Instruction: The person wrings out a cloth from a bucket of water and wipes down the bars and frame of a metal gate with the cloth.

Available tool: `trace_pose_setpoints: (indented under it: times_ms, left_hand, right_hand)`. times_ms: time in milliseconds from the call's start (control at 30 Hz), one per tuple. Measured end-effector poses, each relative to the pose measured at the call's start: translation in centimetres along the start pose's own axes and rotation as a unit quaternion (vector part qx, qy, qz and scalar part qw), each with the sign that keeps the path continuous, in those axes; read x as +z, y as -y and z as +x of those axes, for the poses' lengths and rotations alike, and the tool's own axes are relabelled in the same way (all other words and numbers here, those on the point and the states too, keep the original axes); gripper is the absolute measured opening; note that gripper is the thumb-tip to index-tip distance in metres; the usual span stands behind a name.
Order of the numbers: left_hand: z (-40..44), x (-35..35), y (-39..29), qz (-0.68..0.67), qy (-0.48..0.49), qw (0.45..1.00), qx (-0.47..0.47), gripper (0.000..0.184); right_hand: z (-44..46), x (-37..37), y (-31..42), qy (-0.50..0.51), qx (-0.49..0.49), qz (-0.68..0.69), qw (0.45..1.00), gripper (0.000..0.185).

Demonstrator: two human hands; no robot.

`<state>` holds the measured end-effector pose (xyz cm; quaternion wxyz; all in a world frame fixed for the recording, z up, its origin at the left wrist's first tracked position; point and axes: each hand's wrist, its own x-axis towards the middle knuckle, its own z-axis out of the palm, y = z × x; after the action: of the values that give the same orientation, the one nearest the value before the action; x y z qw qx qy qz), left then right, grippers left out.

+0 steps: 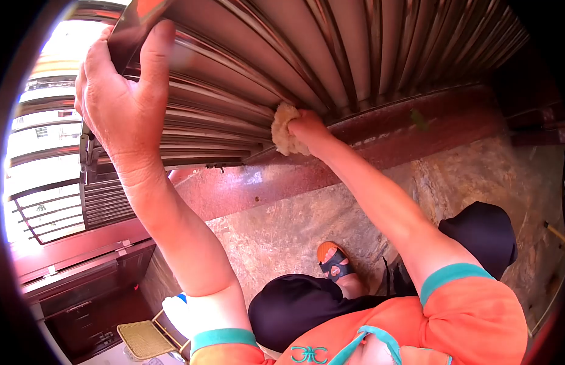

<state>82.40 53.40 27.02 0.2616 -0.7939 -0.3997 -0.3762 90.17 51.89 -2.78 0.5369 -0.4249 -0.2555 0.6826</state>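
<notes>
In the head view, my right hand (308,129) is closed around a crumpled tan cloth (284,137). The cloth presses against the lower ends of the shiny dark metal bars of a gate (331,55), just above a red sill (368,131). Higher up on the left, my left hand (121,97) grips the upright edge of the gate's brown frame (127,36), its thumb on the near side. The fingers on the far side are partly hidden.
A mottled stone floor (276,225) lies below, with my sandalled foot (336,263) on it. At lower left are a wicker-seated chair (142,339) and a dark door panel (94,304). Beyond the gate, window bars (51,207) let in bright light.
</notes>
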Motion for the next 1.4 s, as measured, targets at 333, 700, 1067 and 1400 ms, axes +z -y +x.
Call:
trace_pose_setpoints:
  times_ms: [333, 700, 1067, 1400]
  left_hand:
    - [0.0, 0.4, -0.2, 0.019, -0.006, 1.000, -0.021, 0.045]
    - [0.2, 0.0, 0.6, -0.014, 0.026, 0.999, -0.025, 0.062]
    - [0.3, -0.3, 2.0, -0.115, 0.048, 0.992, -0.022, 0.066]
    - [0.2, -0.5, -0.5, -0.159, 0.076, 0.984, -0.040, 0.067]
  right_hand:
    - [-0.4, -0.1, -1.0, -0.102, -0.123, -0.405, 0.900, 0.029]
    - [-1.7, 3.2, 5.8, 0.007, -0.091, -0.450, 0.888, 0.029]
    - [-6.3, 11.1, 17.1, -0.132, -0.649, -0.351, 0.662, 0.018]
    - [0.4, 1.2, -4.1, -0.181, -0.392, -0.584, 0.688, 0.010]
